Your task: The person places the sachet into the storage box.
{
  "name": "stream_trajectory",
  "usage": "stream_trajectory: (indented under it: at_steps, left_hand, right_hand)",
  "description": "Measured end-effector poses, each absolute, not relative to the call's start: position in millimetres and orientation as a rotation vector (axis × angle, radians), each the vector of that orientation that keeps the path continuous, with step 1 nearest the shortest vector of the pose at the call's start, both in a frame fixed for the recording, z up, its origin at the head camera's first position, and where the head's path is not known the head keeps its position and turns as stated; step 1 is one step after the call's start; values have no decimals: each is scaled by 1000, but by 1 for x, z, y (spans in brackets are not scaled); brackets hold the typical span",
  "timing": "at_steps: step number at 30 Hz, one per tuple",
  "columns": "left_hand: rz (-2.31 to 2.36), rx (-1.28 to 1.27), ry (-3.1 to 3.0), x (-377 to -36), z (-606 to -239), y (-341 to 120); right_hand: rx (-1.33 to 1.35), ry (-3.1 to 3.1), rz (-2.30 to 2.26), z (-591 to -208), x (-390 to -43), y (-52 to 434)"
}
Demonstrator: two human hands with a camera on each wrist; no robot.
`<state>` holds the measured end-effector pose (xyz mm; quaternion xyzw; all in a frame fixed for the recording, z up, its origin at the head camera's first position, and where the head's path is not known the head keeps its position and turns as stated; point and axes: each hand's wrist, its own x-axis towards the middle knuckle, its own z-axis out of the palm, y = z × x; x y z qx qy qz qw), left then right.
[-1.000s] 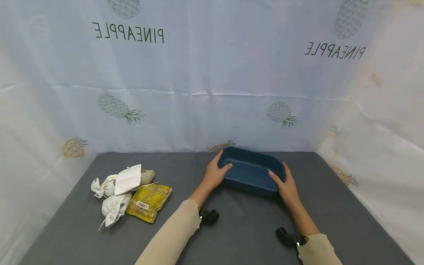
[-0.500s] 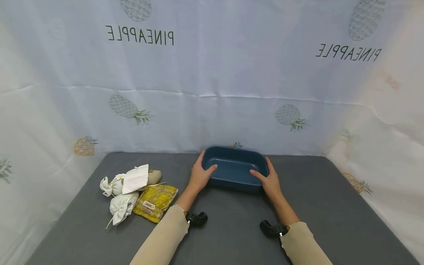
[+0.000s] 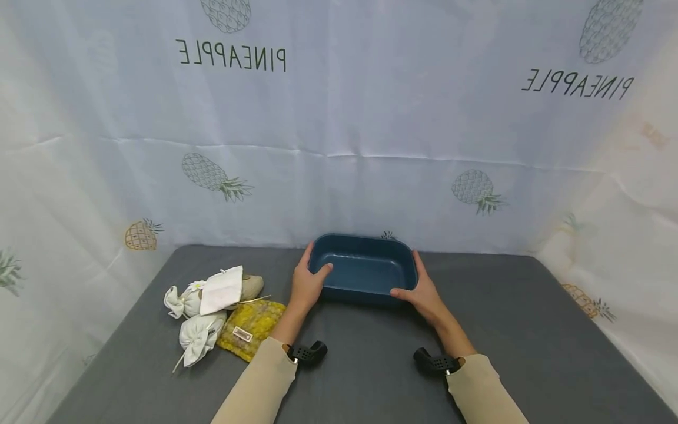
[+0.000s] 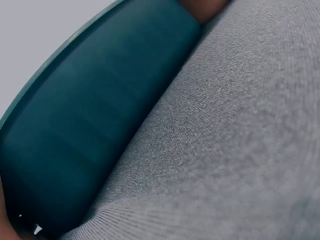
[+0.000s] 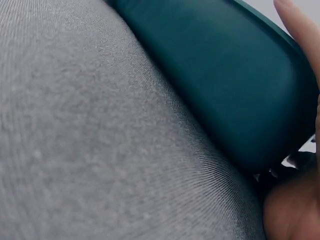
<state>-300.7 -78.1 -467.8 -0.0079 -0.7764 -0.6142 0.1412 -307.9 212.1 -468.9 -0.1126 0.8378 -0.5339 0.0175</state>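
A dark blue rectangular dish [image 3: 362,272] with rounded corners stands at the back middle of the table, with nothing in it. My left hand [image 3: 307,284] holds its left end, thumb over the rim. At the other end my right hand [image 3: 425,294] holds it, with the thumb at the front rim and the fingers along the side. In the left wrist view the dish's wall [image 4: 100,100] shows close up, its lower edge against the grey cloth. From the right wrist, the dish's wall [image 5: 220,75] also meets the cloth. The fingertips are partly hidden.
To the left lie a yellow fabric sachet [image 3: 256,324], a tied white pouch [image 3: 200,337], another white pouch [image 3: 182,301], a flat pale pouch [image 3: 222,290] and a beige one [image 3: 252,287]. A pineapple-print curtain [image 3: 339,118] hangs behind the grey table [image 3: 371,377].
Both hands have moved the dish left along the back of the table, turning it straighter to the edge. The view has shifted a little. The sachets lie as before.
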Motion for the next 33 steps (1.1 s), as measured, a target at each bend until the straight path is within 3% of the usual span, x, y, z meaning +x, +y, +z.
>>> stream_trajectory:
  at_steps: [9,16,25,33]
  left_hand:
    - [-1578,28,-2429,-295,-455,-76]
    - [-1535,60,-2526,-286,-441,-83]
    - [-1183,-165,-2740,-243,-409,-111]
    - [-960,-371,-2681,-199,-422,-161]
  right_hand:
    - [-274,2580,-1798,-467,-311,213]
    - [-331,2738,-1553,-467,-309,208]
    - [-335,2703,-1632,-471,-310,205]
    - [-365,2679,-1653,-472,-311,205]
